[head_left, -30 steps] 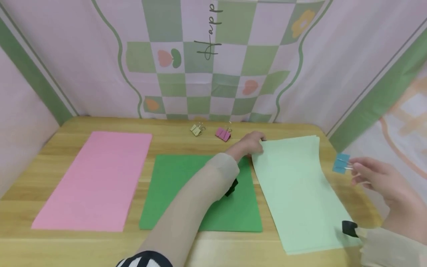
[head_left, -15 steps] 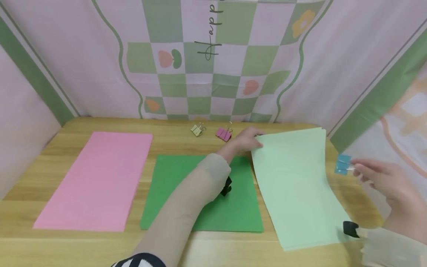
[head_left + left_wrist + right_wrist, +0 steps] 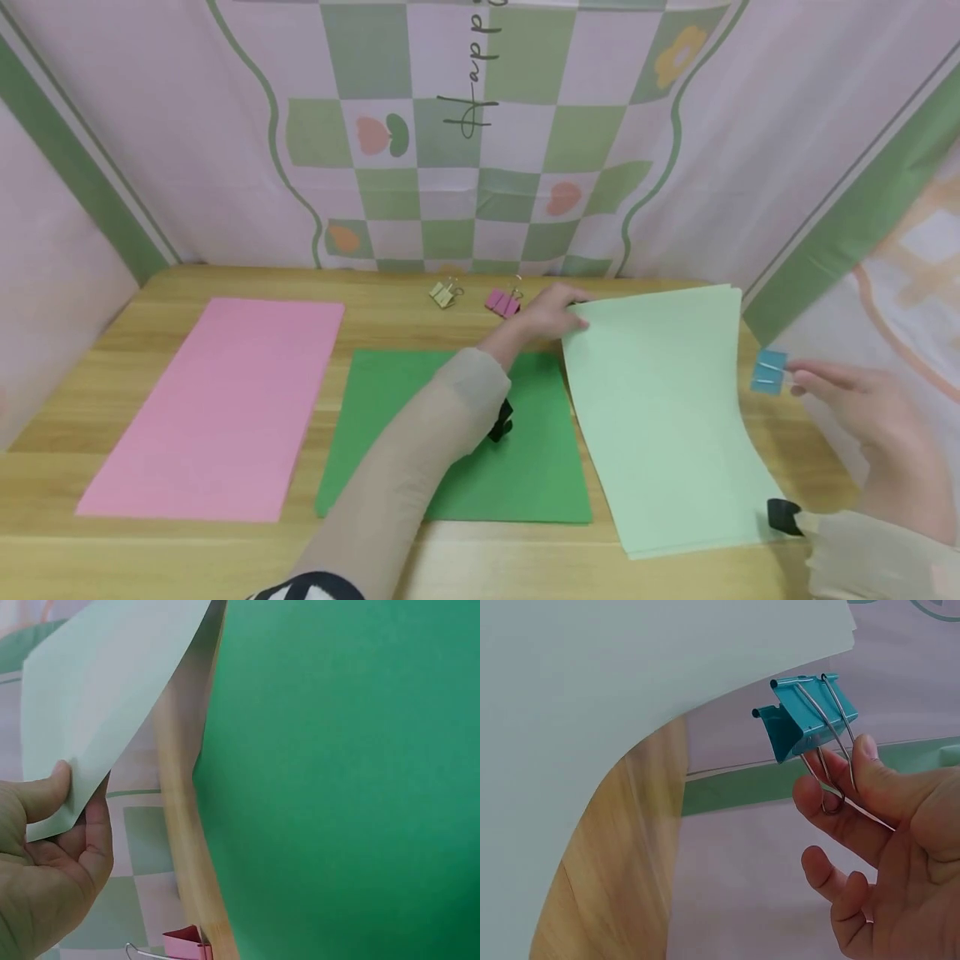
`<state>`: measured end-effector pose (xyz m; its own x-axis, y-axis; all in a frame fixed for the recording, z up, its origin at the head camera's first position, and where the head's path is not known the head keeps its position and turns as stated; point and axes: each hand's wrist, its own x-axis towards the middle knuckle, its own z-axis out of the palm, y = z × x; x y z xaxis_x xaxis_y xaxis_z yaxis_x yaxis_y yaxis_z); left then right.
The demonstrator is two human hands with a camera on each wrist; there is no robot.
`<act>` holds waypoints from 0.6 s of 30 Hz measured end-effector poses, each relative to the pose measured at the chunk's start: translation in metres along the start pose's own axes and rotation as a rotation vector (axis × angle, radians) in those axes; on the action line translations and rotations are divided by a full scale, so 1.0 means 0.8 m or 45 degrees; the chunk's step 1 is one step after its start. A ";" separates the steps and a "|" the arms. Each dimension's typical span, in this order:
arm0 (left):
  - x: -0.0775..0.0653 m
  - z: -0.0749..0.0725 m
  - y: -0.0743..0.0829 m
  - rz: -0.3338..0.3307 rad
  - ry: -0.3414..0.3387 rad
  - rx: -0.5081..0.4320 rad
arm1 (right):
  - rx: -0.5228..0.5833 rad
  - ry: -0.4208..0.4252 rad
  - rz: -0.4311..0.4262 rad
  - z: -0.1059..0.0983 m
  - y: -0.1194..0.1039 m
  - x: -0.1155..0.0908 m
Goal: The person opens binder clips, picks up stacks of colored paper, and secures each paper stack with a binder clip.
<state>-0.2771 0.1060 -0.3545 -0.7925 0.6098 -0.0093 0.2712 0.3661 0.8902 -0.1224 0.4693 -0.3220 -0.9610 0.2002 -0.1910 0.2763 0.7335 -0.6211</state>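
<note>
At its far left corner, a stack of pale green paper (image 3: 667, 417) is pinched by my left hand (image 3: 551, 312), thumb on top and fingers beneath. The far end of the stack is lifted and curves up off the table, as the left wrist view shows. My right hand (image 3: 877, 408) holds a blue binder clip (image 3: 769, 372) by its wire handles, between thumb and fingers. In the right wrist view the blue clip (image 3: 810, 712) points toward the paper's edge (image 3: 765, 671), its mouth slightly parted.
Dark green paper (image 3: 465, 492) lies mid-table under my left forearm, with pink paper (image 3: 217, 408) to its left. A yellow binder clip (image 3: 446, 293) and a pink binder clip (image 3: 502, 302) stand near the back edge. A patterned curtain (image 3: 480, 133) hangs behind the wooden table (image 3: 525, 558).
The pale green stack's far end has risen and its near edge has drawn slightly left and back. My left hand has moved a little left and away; the right hand still holds the blue clip.
</note>
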 end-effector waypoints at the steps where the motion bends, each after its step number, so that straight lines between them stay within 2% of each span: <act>1: 0.000 0.000 0.000 0.007 0.001 0.000 | 0.003 -0.004 0.013 0.000 0.000 0.001; 11: -0.002 -0.004 0.000 0.069 -0.004 -0.009 | -0.034 0.038 -0.092 0.006 -0.001 0.001; 18: -0.003 -0.006 0.003 0.074 -0.004 -0.013 | 0.005 0.059 -0.120 0.011 0.003 0.002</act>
<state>-0.2769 0.1020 -0.3501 -0.7739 0.6320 0.0416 0.3113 0.3224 0.8940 -0.1232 0.4654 -0.3307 -0.9823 0.1605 -0.0961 0.1846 0.7480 -0.6375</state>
